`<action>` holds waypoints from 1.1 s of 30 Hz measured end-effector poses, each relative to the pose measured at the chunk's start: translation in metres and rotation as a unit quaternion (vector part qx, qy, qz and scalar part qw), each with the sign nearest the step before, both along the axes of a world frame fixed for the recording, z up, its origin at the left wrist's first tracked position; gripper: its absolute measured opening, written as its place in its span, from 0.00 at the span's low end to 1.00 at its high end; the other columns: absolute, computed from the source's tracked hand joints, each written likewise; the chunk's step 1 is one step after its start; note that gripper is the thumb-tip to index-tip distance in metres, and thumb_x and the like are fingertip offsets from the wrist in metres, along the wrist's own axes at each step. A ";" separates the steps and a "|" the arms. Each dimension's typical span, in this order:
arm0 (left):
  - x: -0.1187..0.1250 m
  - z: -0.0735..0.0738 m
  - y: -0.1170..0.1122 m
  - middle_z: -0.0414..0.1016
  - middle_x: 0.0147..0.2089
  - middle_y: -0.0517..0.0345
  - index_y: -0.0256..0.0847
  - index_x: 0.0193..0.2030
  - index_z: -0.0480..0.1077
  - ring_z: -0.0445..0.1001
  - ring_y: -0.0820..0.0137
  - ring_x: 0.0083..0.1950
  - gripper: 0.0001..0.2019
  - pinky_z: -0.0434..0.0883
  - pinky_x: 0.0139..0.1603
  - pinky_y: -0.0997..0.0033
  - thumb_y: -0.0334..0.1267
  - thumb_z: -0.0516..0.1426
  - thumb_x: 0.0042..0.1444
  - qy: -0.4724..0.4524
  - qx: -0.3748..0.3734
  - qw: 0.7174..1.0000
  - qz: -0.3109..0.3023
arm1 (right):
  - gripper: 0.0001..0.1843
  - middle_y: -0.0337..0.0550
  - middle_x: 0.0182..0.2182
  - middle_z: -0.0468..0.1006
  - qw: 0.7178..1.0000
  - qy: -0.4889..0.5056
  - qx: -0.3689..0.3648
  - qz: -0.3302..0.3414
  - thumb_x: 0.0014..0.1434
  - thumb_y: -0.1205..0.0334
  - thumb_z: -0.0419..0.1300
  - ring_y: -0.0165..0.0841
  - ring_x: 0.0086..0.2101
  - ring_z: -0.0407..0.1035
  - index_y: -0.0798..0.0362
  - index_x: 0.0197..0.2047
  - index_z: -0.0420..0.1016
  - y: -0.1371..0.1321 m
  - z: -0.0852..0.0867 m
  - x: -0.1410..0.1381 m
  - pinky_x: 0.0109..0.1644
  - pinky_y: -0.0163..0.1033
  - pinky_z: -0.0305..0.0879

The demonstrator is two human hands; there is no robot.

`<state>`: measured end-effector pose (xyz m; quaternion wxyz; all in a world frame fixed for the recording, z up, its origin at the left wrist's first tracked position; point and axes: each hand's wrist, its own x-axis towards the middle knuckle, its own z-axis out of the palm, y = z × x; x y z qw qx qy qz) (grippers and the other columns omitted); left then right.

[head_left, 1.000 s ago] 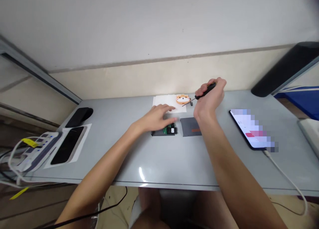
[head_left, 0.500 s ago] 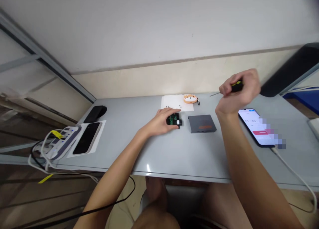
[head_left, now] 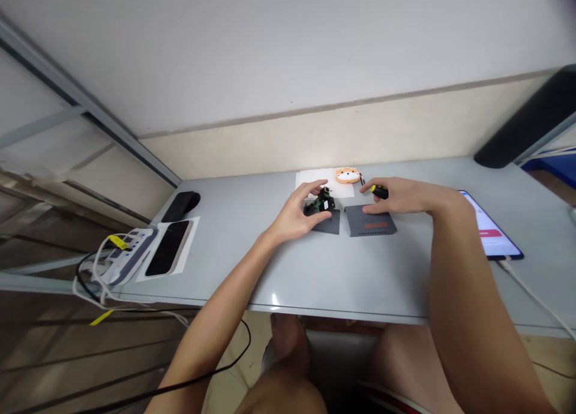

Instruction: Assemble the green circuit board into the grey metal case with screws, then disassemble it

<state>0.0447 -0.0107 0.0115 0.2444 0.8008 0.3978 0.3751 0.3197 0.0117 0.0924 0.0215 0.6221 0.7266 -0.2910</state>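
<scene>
- I see the green circuit board [head_left: 326, 202] near the middle of the bench [head_left: 337, 276], tilted up over a flat dark plate [head_left: 330, 224].
- My left hand [head_left: 300, 213] grips the board between thumb and fingers; they cover part of it, so I can't quite tell whether its lower edge touches the plate.
- Just right of the plate sits the grey cover [head_left: 360, 222], a brownish-orange mark on its top.
- My right hand [head_left: 396, 196] reaches over that cover, thumb and forefinger spread apart, with a black-and-yellow screwdriver [head_left: 379, 191] tucked in the grip.
- Behind these, I have white paper [head_left: 310, 177] and an orange animal-faced case [head_left: 348, 175] by its right edge.
- To my right, a lit phone [head_left: 497, 240] lies partly behind the forearm, a white cable plugged in.
- Well off to the left, I make out a dark-screened phone [head_left: 168, 249] on white paper, beside a power strip [head_left: 128, 261].
</scene>
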 end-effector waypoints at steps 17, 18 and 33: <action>-0.008 -0.003 0.012 0.69 0.68 0.44 0.50 0.71 0.60 0.72 0.57 0.66 0.37 0.71 0.66 0.54 0.63 0.62 0.62 -0.118 -0.066 0.991 -0.018 | 0.22 0.50 0.56 0.82 0.999 0.007 -0.033 0.019 0.53 0.48 0.65 0.53 0.55 0.76 0.45 0.50 0.78 0.005 -0.004 -0.002 0.57 0.53 0.72; -0.006 -0.003 0.011 0.68 0.70 0.44 0.51 0.71 0.60 0.72 0.57 0.66 0.38 0.70 0.67 0.54 0.64 0.63 0.60 -0.127 -0.079 0.988 -0.024 | 0.21 0.50 0.55 0.82 0.999 0.013 -0.030 0.022 0.53 0.48 0.65 0.53 0.55 0.76 0.46 0.49 0.77 0.006 -0.006 -0.003 0.56 0.53 0.72; 0.019 0.023 -0.032 0.76 0.58 0.49 0.46 0.62 0.74 0.74 0.59 0.58 0.26 0.71 0.61 0.59 0.42 0.70 0.57 0.105 -0.138 0.961 -0.217 | 0.19 0.50 0.52 0.81 0.999 0.018 -0.033 0.034 0.56 0.51 0.64 0.50 0.51 0.75 0.48 0.49 0.76 0.008 -0.008 0.000 0.53 0.49 0.70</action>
